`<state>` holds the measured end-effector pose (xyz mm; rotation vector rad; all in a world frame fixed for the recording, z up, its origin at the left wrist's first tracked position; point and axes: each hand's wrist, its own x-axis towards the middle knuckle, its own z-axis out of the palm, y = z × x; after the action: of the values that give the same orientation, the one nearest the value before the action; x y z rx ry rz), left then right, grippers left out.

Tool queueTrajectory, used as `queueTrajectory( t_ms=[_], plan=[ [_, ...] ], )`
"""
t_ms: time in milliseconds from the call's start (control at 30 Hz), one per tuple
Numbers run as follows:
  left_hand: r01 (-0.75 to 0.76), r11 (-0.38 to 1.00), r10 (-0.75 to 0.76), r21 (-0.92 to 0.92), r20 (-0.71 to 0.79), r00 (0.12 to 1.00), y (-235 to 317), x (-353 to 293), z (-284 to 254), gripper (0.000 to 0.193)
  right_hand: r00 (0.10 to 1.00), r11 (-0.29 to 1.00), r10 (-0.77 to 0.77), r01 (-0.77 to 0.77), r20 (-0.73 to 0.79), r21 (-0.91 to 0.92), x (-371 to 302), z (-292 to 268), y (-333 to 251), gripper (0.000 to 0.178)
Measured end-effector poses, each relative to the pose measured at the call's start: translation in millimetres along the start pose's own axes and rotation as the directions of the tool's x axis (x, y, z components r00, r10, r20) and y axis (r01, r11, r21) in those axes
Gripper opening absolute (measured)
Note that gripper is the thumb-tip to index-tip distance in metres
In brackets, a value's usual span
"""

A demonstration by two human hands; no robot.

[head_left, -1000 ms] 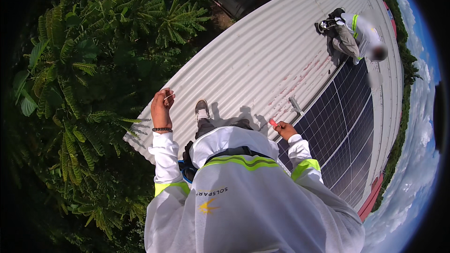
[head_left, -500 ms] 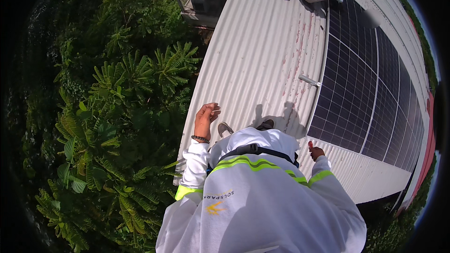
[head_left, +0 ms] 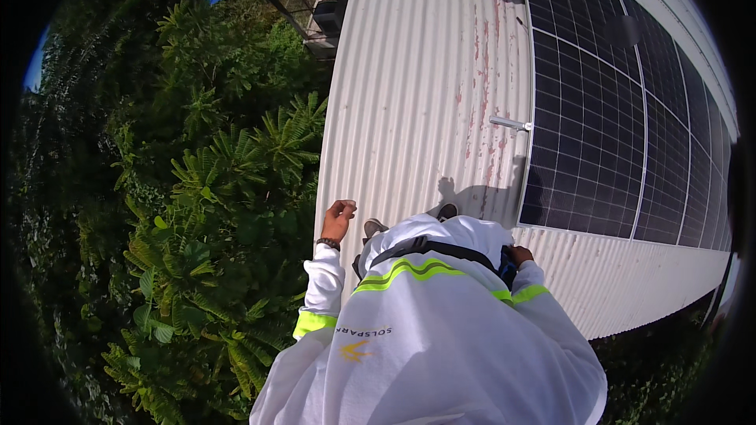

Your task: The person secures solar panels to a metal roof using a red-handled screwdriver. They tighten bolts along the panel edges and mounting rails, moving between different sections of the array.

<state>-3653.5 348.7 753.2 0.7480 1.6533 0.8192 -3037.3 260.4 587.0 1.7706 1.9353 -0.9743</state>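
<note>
Two hands busy: left hand (head_left: 339,219) loosely curled, holding nothing, above corrugated roof (head_left: 409,94) near its edge; right hand (head_left: 518,254) grip unclear, beside solar panel (head_left: 598,149). Slip toward trees (head_left: 205,212) likely.

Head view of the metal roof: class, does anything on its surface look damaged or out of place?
Yes. The white corrugated roof has reddish-brown streaks near the solar panels' edge, like rust or worn paint. A short silver bracket sits alone there, beside the panels.
</note>
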Motion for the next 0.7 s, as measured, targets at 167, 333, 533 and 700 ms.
queueTrajectory(
  t_ms=[167,333,533,700],
  plan=[
    [0.021,0.894,0.004,0.447,-0.054,0.999,-7,8,40,0.037,0.974,0.912,0.227,-0.207,-0.014,0.355,53,-17,36,0.041],
    [0.235,0.748,-0.206,0.621,-0.119,0.971,-55,12,63,0.045,0.951,0.805,0.301,-0.217,-0.065,0.552,76,-68,38,0.035],
    [0.363,0.846,-0.342,0.390,-0.126,0.931,-98,7,64,0.049,0.902,0.684,0.393,-0.417,0.178,0.599,77,-102,27,0.047],
    [0.486,0.687,-0.533,0.540,-0.080,0.842,-85,26,57,0.046,0.927,0.780,0.314,-0.376,0.206,0.500,90,-80,43,0.048]
  ],
)
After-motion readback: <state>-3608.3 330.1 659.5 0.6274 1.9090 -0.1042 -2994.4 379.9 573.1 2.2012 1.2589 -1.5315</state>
